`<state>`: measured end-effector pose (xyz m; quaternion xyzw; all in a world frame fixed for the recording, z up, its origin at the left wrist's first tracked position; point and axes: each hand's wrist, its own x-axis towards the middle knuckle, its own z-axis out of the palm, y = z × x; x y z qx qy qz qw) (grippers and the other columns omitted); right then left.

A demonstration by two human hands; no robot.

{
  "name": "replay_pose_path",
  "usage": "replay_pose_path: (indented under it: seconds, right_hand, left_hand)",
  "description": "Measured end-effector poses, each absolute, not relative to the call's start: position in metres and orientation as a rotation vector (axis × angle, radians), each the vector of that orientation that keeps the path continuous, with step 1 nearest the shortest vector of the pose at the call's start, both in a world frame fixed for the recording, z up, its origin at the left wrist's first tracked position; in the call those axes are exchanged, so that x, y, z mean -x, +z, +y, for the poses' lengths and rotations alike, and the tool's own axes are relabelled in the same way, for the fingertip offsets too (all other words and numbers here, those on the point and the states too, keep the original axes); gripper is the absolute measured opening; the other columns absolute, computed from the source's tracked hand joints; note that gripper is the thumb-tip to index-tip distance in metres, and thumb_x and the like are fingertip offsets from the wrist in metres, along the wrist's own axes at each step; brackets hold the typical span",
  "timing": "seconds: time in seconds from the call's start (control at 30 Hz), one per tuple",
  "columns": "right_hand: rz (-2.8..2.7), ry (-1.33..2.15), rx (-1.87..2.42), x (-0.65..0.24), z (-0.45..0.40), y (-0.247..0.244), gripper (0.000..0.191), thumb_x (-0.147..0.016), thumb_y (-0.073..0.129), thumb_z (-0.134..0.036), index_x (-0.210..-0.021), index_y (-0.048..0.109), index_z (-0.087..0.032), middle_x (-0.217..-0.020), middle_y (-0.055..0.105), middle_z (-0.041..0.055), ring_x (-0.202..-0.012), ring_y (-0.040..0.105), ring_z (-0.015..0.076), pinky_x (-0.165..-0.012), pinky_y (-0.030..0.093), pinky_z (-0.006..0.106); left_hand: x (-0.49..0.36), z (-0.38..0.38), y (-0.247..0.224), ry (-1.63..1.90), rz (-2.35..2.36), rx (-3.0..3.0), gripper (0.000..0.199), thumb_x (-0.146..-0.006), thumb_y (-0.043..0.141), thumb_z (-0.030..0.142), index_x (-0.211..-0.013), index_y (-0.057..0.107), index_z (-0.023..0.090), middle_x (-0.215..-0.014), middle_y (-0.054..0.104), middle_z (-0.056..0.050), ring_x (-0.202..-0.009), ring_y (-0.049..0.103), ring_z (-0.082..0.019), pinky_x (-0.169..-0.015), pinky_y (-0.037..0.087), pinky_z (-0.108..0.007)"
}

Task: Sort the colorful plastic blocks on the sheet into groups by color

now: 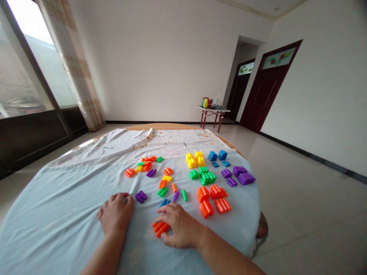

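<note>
My right hand [182, 227] is low in the middle of the view, its thumb and fingers closed around an orange block [160, 228] of joined plastic tubes. Just beyond its fingertips lies a blue tube block [164, 203], partly hidden by the hand. My left hand [116, 212] rests on the cloth, fingers loosely bent and nothing seen in them. Nearest to it is a purple tube block [140, 196]. Between and beyond the hands lie a single green tube [184, 196], a purple tube [176, 196], an orange tube [174, 187] and a green block [162, 192].
A light blue cloth [71, 214] covers the round table. On the right, blocks stand grouped by colour: orange [207, 209], green [207, 177], yellow [191, 160], blue [222, 154] and purple [246, 178]. A mixed pile [146, 165] lies farther left. A small table [213, 109] stands by the wall.
</note>
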<state>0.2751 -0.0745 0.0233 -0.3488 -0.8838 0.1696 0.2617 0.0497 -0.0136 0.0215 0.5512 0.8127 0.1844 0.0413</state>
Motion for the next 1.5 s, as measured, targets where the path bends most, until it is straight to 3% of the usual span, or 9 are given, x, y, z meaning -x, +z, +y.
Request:
replay_pose_path:
  seconds: [0.1, 0.23, 0.33, 0.63, 0.9, 1.07, 1.3, 1.5]
  right_hand:
    - [-2.422, 0.445, 0.966, -0.274, -0.074, 0.018, 0.038, -0.075, 0.067, -0.022, -0.113, 0.063, -0.022, -0.114, 0.060, 0.0052, -0.109, 0.051, 0.0188, -0.099, 0.037, 0.030]
    - [-2.314, 0.417, 1.251, -0.269, -0.070, 0.012, 0.052, -0.067, 0.073, -0.055, -0.104, 0.066, -0.020, -0.097, 0.063, 0.0075, -0.096, 0.055, 0.0243, -0.090, 0.044, 0.037]
    - [-2.277, 0.417, 1.284, -0.269, -0.068, 0.011, 0.057, -0.064, 0.072, -0.061, -0.102, 0.067, -0.019, -0.094, 0.064, 0.0073, -0.094, 0.056, 0.0245, -0.090, 0.044, 0.038]
    - [-2.441, 0.424, 1.000, -0.279, -0.068, 0.013, 0.042, -0.073, 0.066, -0.026, -0.114, 0.063, -0.022, -0.116, 0.061, 0.0054, -0.106, 0.055, 0.0194, -0.099, 0.039, 0.031]
    - [-2.414, 0.525, 1.007, -0.281, -0.066, 0.017, 0.039, -0.073, 0.068, -0.024, -0.112, 0.063, -0.021, -0.107, 0.064, 0.0047, -0.104, 0.057, 0.0184, -0.097, 0.039, 0.027]
    - [-2.301, 0.564, 0.982, -0.298, -0.073, 0.037, 0.039, -0.075, 0.066, -0.021, -0.114, 0.063, -0.018, -0.111, 0.062, 0.0065, -0.106, 0.056, 0.0167, -0.098, 0.040, 0.026]
    - [-2.107, 0.559, 1.164, -0.374, -0.091, 0.067, 0.040, -0.076, 0.063, -0.014, -0.115, 0.061, -0.021, -0.116, 0.061, 0.0062, -0.114, 0.053, 0.0173, -0.101, 0.039, 0.033]
    - [-1.941, 0.495, 1.384, -0.438, -0.097, 0.057, 0.042, -0.072, 0.062, -0.009, -0.113, 0.062, -0.020, -0.117, 0.060, 0.0082, -0.114, 0.053, 0.0202, -0.103, 0.039, 0.040]
  left_hand:
    - [-0.049, -0.013, 0.022, 0.562, 2.480, -1.689, 0.048, -0.082, 0.028, 0.044, -0.104, 0.065, 0.022, -0.119, 0.060, -0.012, -0.115, 0.048, -0.031, -0.097, 0.033, -0.046]
    - [-0.048, -0.012, 0.021, 0.565, 2.484, -1.689, 0.049, -0.083, 0.027, 0.046, -0.104, 0.064, 0.023, -0.120, 0.059, -0.012, -0.116, 0.047, -0.032, -0.099, 0.032, -0.047]
    - [-0.046, -0.010, 0.020, 0.559, 2.481, -1.688, 0.049, -0.082, 0.027, 0.047, -0.104, 0.064, 0.023, -0.121, 0.058, -0.012, -0.116, 0.047, -0.033, -0.099, 0.032, -0.048]
    - [-0.046, -0.011, 0.025, 0.573, 2.449, -1.723, 0.048, -0.080, 0.033, 0.048, -0.102, 0.066, 0.020, -0.120, 0.058, -0.017, -0.114, 0.048, -0.037, -0.096, 0.034, -0.051]
    - [-0.046, -0.006, 0.021, 0.440, 2.512, -1.707, 0.051, -0.083, 0.024, 0.051, -0.105, 0.062, 0.026, -0.124, 0.057, -0.011, -0.115, 0.047, -0.032, -0.097, 0.033, -0.047]
    - [-0.047, -0.006, 0.023, 0.389, 2.526, -1.703, 0.055, -0.083, 0.019, 0.052, -0.107, 0.061, 0.027, -0.125, 0.055, -0.010, -0.116, 0.046, -0.032, -0.097, 0.032, -0.045]
    - [-0.046, -0.004, 0.020, 0.348, 2.517, -1.687, 0.059, -0.083, 0.012, 0.054, -0.109, 0.059, 0.028, -0.129, 0.052, -0.010, -0.117, 0.044, -0.032, -0.098, 0.030, -0.045]
    - [-0.044, -0.003, 0.018, 0.326, 2.523, -1.712, 0.064, -0.083, 0.006, 0.052, -0.108, 0.059, 0.027, -0.127, 0.054, -0.010, -0.116, 0.045, -0.032, -0.094, 0.032, -0.044]
